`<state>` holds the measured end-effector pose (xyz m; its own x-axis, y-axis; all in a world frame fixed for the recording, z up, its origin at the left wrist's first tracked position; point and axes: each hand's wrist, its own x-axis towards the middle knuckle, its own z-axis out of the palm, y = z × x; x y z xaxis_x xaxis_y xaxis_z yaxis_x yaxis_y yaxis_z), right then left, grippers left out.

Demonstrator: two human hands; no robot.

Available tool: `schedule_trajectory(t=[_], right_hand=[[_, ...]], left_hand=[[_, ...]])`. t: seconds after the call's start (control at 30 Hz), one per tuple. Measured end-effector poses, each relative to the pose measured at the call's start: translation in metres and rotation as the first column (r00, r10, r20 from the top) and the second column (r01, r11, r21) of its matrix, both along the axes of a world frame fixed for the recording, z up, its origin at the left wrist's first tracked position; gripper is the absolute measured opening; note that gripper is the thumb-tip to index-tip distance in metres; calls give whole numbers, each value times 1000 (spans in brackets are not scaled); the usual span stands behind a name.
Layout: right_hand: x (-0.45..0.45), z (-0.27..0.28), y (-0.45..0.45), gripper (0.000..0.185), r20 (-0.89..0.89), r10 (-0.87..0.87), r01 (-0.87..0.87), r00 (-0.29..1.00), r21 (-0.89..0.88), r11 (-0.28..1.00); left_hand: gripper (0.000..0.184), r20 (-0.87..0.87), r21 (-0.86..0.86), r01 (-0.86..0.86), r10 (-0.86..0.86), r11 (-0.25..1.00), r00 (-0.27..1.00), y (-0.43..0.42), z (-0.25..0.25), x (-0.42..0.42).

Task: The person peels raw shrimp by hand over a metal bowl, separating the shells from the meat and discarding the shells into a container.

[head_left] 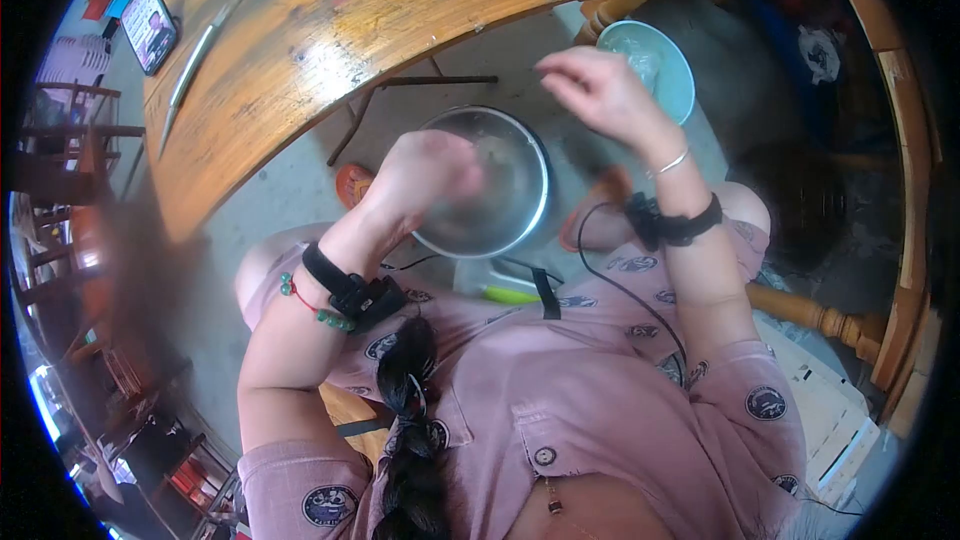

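Observation:
My left hand is over the left side of a round metal bowl on the floor between my feet. Its fingers are curled in and smeared by motion, so whatever they may hold is hidden. To the right of the bowl and higher, my right hand hangs in the air with bent fingers slightly apart and nothing visible in them. Close behind it stands a light blue bucket with clear plastic inside. The contents of the metal bowl are blurred.
A worn wooden table curves across the front, bearing a phone and a knife-like tool. Wooden chair parts stand at the right. A black cable runs from my right wrist strap across my lap.

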<state>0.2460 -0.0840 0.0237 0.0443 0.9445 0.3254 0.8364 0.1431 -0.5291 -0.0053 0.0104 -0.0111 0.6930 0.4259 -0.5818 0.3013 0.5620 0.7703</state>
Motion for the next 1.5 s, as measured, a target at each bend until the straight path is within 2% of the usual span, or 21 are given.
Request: schedule_trajectory(t=[0.07, 0.17, 0.23, 0.43, 0.5, 0.63, 0.7, 0.83, 0.9, 1.03, 1.1, 1.23, 1.3, 1.43, 1.5], right_hand=[[-30, -3, 4, 21, 5, 230, -230, 973, 34, 973], [-59, -6, 0, 20, 89, 360, -365, 929, 43, 930], [-67, -11, -1, 18, 110, 357, -363, 927, 34, 931], [-74, -20, -4, 18, 172, 293, -302, 940, 28, 953], [-77, -22, -5, 18, 207, 273, -284, 940, 27, 958], [-82, -22, -8, 16, 198, 276, -289, 941, 37, 957], [-82, -19, -9, 30, 219, 325, -314, 920, -84, 946], [-85, -16, -9, 30, 186, 356, -339, 916, -120, 933], [-88, -15, -10, 9, 230, 347, -324, 909, -132, 937], [-89, -16, -11, 8, 264, 359, -333, 895, -141, 933], [-89, -18, -10, 8, 211, 364, -343, 907, -130, 930], [-89, -22, -8, 7, 199, 359, -325, 912, -183, 928], [-87, -33, -4, 8, 65, 393, -386, 917, -103, 917], [-84, -25, -4, 8, -34, 357, -359, 933, -113, 927], [-80, -22, -2, 9, -138, 337, -358, 931, -180, 916]], left_hand=[[11, -9, 6, 3, -3, 1000, 1000, 0, 4, 1], [12, -10, -1, 14, -14, 1000, 1000, 1, 5, 2], [13, -4, -16, 18, -18, 1000, 1000, 2, 4, 2], [14, 2, 85, 124, -125, 989, 992, 4, 4, -1], [15, -40, 102, 192, -189, 976, 981, 6, 3, -2], [17, -80, 164, 212, -201, 963, 976, 3, -1, -2], [18, -169, 339, 309, -265, 889, 949, 3, -5, -1], [20, -227, 442, 389, -319, 808, 920, 3, -11, -1], [21, -248, 707, 475, -445, 524, 860, 3, -19, -3], [22, -296, 682, 490, -407, 543, 864, -2, -15, 0], [20, -356, 642, 521, -383, 563, 853, -4, -8, 2], [20, -345, 681, 508, -380, 528, 858, -4, -12, 1], [20, -304, 517, 389, -262, 762, 916, -3, -15, 1], [19, -284, 523, 398, -286, 754, 915, -3, -11, 1], [18, -284, 445, 384, -279, 809, 917, -5, -7, 2]])
